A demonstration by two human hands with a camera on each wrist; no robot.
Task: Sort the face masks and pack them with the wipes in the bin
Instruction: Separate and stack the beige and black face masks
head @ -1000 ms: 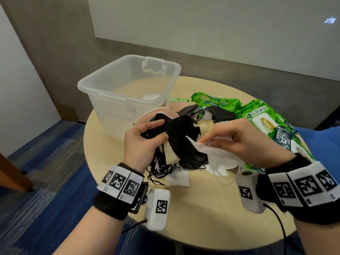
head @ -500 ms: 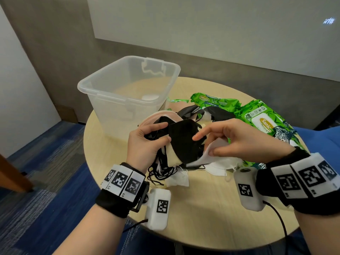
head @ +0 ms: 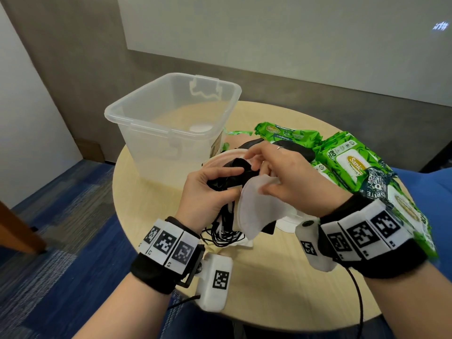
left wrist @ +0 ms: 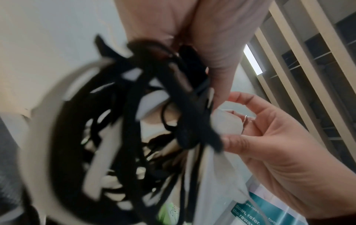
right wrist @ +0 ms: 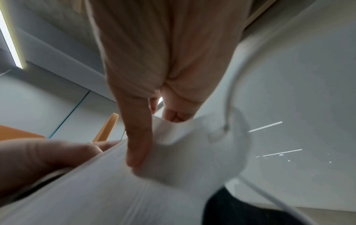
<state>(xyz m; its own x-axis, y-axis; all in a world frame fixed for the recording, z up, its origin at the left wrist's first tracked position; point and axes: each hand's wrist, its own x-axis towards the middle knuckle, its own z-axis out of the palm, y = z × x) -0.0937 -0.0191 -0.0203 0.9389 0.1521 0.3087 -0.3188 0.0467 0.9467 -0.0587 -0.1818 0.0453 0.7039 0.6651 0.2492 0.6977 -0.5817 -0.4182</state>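
Note:
My left hand (head: 210, 189) grips a bundle of black masks (head: 232, 178) above the table, their black ear loops (head: 223, 231) hanging down in a tangle (left wrist: 146, 121). My right hand (head: 288, 177) pinches a white mask (head: 259, 211) that drapes in front of the bundle (right wrist: 173, 152). A pink mask (head: 220, 160) and another black mask (head: 296, 149) lie behind the hands. Green wipes packs (head: 347, 162) lie at the right. The clear plastic bin (head: 137, 118) stands at the back left, with no masks or wipes in it.
The round wooden table (head: 281, 277) has bare surface in front of the hands. More white masks (head: 291, 221) lie under the right wrist. Blue carpet (head: 61, 216) and a wooden furniture leg (head: 17, 233) lie to the left.
Both hands have lifted and drawn together. The right hand has brought the white mask up against the black bundle, and its fingers now reach to the bundle's top.

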